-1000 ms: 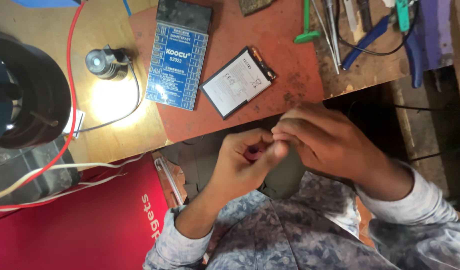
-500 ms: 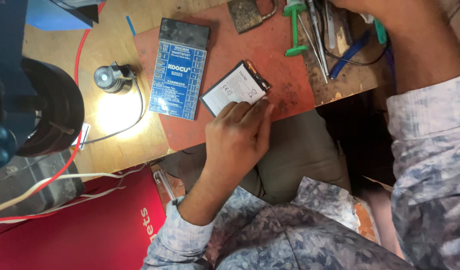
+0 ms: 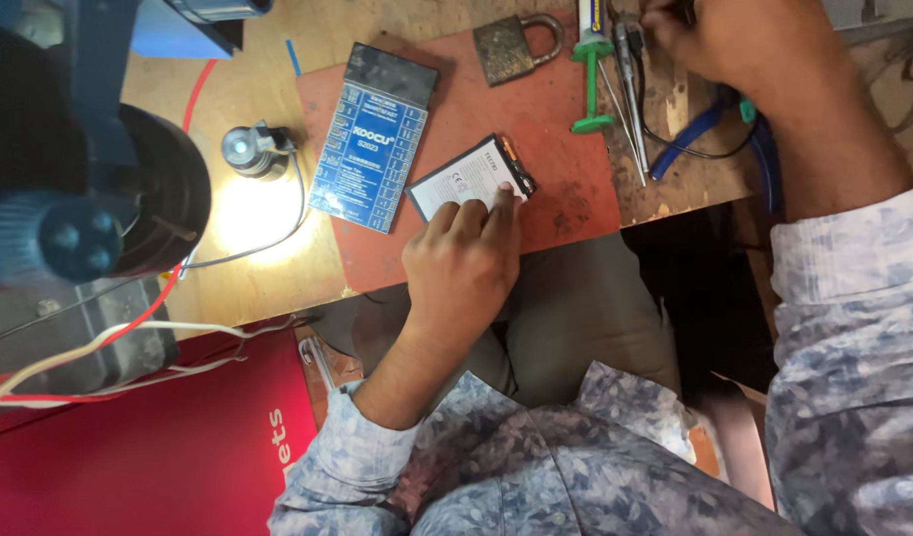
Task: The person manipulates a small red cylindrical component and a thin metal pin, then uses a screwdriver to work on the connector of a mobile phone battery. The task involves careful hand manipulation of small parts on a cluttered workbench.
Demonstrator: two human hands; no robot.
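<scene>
Here left hand (image 3: 463, 263) fingertips pressing phone battery (image 3: 469, 179), unclenched; right hand (image 3: 739, 40) outstretched among tools (image 3: 625, 89), grip unclear.

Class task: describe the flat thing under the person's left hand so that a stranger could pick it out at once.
Find the reddish mat on the wooden bench. Near its middle lies a flat white phone battery, the left hand resting fingertips on its lower edge. Unlike the larger blue board beside it, it is white with a black border.

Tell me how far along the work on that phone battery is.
Looks done: the flat white battery lies loose on the red mat, not in any phone. In hand: the left hand presses its fingers on the battery's near edge, while the right hand reaches among the tools at the bench's far side. Left: no tool touches the battery yet.
</scene>
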